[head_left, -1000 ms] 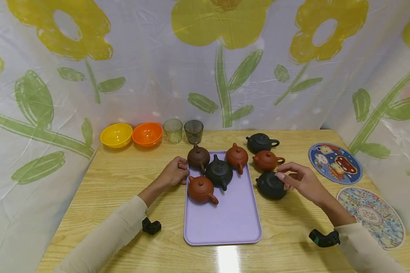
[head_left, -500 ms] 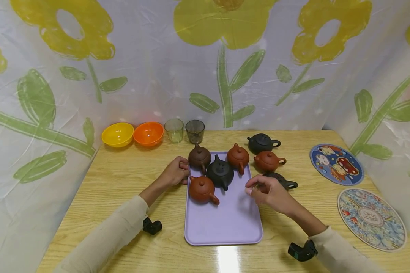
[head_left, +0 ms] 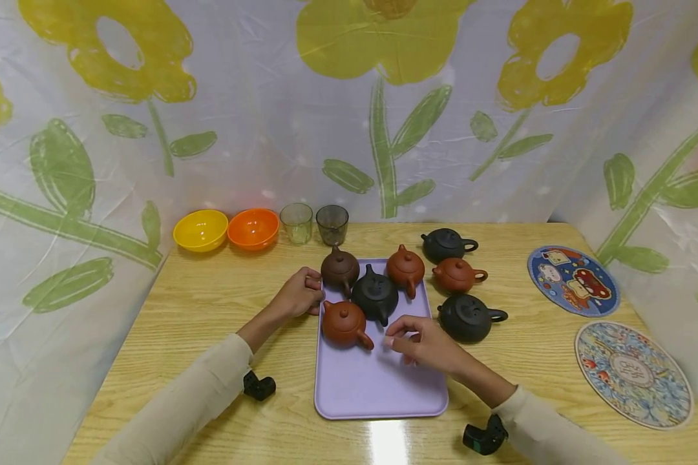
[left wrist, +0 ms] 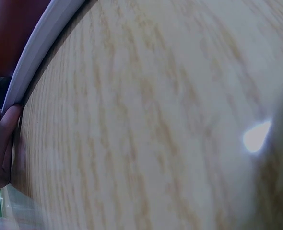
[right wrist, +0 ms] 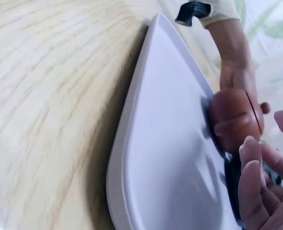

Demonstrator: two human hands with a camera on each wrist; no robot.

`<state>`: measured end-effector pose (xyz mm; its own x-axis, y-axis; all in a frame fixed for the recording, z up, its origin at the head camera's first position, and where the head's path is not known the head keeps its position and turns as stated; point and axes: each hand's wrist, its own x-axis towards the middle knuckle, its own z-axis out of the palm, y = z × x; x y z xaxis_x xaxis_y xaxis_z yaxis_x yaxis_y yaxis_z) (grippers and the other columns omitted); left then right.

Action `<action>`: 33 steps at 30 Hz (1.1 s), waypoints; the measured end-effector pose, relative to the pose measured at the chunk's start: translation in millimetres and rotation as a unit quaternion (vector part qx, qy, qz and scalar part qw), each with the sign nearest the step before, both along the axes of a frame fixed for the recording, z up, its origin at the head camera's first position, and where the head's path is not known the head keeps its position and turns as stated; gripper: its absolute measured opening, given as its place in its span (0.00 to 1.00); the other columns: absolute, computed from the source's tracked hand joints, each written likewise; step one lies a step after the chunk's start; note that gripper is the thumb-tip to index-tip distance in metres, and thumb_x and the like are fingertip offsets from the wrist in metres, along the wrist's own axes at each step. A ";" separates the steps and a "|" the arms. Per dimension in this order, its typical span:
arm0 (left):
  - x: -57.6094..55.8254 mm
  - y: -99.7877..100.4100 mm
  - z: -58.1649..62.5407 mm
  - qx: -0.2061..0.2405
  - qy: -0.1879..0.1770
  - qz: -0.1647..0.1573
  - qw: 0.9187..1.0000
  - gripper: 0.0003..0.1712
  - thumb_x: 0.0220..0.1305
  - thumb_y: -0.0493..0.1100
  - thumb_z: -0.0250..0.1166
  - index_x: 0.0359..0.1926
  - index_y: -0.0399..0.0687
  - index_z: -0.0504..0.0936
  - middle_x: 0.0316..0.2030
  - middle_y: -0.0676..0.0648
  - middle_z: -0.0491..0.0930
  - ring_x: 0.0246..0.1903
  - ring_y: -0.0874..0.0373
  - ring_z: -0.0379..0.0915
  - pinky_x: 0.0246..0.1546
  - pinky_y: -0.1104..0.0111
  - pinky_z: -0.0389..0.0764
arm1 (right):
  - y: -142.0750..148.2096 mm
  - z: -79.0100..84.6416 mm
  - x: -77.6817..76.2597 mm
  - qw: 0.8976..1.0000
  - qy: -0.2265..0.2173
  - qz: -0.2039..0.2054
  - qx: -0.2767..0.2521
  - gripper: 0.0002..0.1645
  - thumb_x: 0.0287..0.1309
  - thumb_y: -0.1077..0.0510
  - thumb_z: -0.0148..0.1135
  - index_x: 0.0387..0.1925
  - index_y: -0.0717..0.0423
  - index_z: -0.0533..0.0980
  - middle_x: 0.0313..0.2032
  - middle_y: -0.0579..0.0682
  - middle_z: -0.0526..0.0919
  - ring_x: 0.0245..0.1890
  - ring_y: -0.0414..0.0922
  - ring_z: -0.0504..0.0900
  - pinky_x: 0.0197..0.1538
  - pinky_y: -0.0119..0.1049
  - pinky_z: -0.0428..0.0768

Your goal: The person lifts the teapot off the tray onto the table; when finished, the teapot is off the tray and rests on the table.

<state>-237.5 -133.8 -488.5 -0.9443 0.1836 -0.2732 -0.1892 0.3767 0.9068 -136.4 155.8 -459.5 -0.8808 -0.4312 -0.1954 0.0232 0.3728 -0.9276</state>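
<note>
A lilac tray [head_left: 378, 387] carries several small teapots: a dark brown one [head_left: 340, 268], an orange-red one [head_left: 405, 266], a black one [head_left: 374, 294] and another orange-red one [head_left: 343, 324]. My left hand [head_left: 298, 294] holds the tray's left rim, its fingertips at the edge in the left wrist view. Above the tray, just in front of the black teapot's handle, hovers my right hand [head_left: 427, 349]. Its fingers are loosely bent, with the thumb apart and nothing held, as the right wrist view also shows.
Right of the tray stand a black teapot [head_left: 446, 245], an orange-red teapot [head_left: 455, 275] and a larger black teapot [head_left: 465, 318]. Two round mats [head_left: 574, 279] lie farther right. A yellow bowl [head_left: 200, 230], an orange bowl [head_left: 253, 229] and two glasses [head_left: 332, 225] line the back left.
My right hand has left the larger black teapot outside the tray and moved left over the tray, uncovering that teapot. The left hand stays at the rim.
</note>
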 end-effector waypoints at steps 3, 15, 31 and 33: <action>-0.3 -0.4 -1.2 0.003 0.001 0.001 1.000 0.24 0.63 0.30 0.60 0.60 0.34 0.66 0.47 0.38 0.71 0.30 0.55 0.75 0.27 0.64 0.88 | -6.6 -3.6 -0.6 1.000 -0.013 0.003 -0.004 0.14 0.63 0.55 0.66 0.45 0.60 0.80 0.33 0.51 0.81 0.22 0.42 0.78 0.24 0.31 0.77; 0.3 -0.4 0.9 0.003 0.004 0.000 1.000 0.25 0.62 0.31 0.61 0.60 0.34 0.66 0.47 0.37 0.71 0.31 0.55 0.75 0.27 0.65 0.88 | -21.2 -11.4 -2.7 0.999 -0.036 0.016 0.000 0.17 0.64 0.54 0.65 0.48 0.61 0.80 0.34 0.52 0.82 0.19 0.42 0.76 0.21 0.31 0.71; -1.3 -0.3 1.0 -0.001 0.008 -0.001 1.000 0.25 0.63 0.30 0.61 0.61 0.33 0.66 0.47 0.36 0.72 0.32 0.54 0.76 0.28 0.64 0.88 | -32.7 -13.4 -7.9 0.998 -0.043 0.038 0.013 0.14 0.65 0.51 0.64 0.43 0.58 0.82 0.28 0.50 0.81 0.16 0.40 0.77 0.21 0.30 0.71; 0.0 -0.3 0.3 -0.001 0.003 0.002 1.000 0.26 0.62 0.30 0.61 0.61 0.34 0.66 0.47 0.36 0.72 0.32 0.54 0.76 0.28 0.64 0.88 | -34.4 -14.3 -6.6 0.998 -0.044 0.038 0.016 0.13 0.65 0.51 0.64 0.40 0.59 0.82 0.26 0.49 0.80 0.16 0.40 0.77 0.21 0.30 0.71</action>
<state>-237.5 -134.1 -488.2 -0.9469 0.1792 -0.2671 -0.1844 0.3779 0.9073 -143.0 121.4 -473.7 -0.8249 -0.4881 -0.2852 0.0752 0.4052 -0.9111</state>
